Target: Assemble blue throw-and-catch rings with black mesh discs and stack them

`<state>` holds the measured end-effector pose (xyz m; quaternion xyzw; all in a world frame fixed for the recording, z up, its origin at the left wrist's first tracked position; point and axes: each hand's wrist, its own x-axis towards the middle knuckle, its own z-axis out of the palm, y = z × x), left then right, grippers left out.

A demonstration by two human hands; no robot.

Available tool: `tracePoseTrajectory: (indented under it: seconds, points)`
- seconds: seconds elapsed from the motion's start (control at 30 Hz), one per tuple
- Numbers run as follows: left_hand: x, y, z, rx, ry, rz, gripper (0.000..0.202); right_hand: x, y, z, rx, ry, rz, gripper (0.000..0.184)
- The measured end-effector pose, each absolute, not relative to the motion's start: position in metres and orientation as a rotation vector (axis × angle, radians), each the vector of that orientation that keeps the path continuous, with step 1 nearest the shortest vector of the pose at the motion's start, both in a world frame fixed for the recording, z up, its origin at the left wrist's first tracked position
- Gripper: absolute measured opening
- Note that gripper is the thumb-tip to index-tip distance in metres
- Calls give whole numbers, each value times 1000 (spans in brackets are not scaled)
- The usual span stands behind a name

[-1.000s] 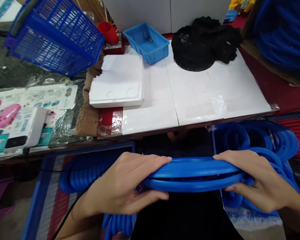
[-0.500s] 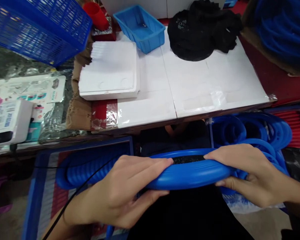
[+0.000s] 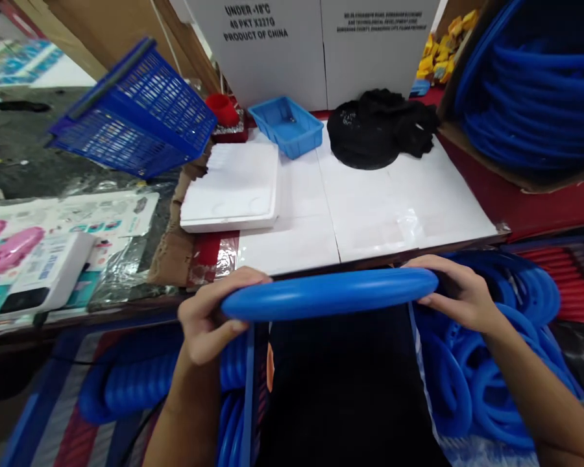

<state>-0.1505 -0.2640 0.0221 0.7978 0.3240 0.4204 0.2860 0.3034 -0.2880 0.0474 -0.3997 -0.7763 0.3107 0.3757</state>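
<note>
I hold a blue plastic ring (image 3: 331, 293) edge-on and level, just in front of the white table top (image 3: 370, 220). My left hand (image 3: 209, 318) grips its left end with fingers curled over the rim. At its right end my right hand (image 3: 460, 292) is closed on the rim, thumb underneath. Stacks of more blue rings lie below, one pile at the left (image 3: 141, 379) and another at the right (image 3: 491, 363). A heap of black netting (image 3: 377, 126) rests on the table's far side.
A white foam slab (image 3: 233, 188) and a small blue tray (image 3: 286, 124) sit on the table, with a red cup (image 3: 224, 109) behind. A blue basket (image 3: 136, 110) tilts at the left. Printed packaging (image 3: 39, 246) lies left; a carton of blue hoops (image 3: 530, 97) stands right.
Both hands have lifted the ring up and forward toward the table edge and spread out to its two ends. The black mesh seen on the ring half a second ago no longer shows.
</note>
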Motion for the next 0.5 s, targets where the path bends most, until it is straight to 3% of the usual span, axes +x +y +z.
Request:
tracePoseTrajectory:
  seconds: [0.1, 0.2, 0.5]
  points:
    - [-140, -251, 14, 2142, 967, 1130, 49, 297, -287, 33, -952, -1943, 680, 45]
    - [-113, -253, 29, 2312, 865, 907, 50, 284, -294, 28, -912, -2000, 608, 46]
    - [-66, -274, 63, 2468, 613, 924, 62, 281, -319, 41, -919, -2131, 516, 63]
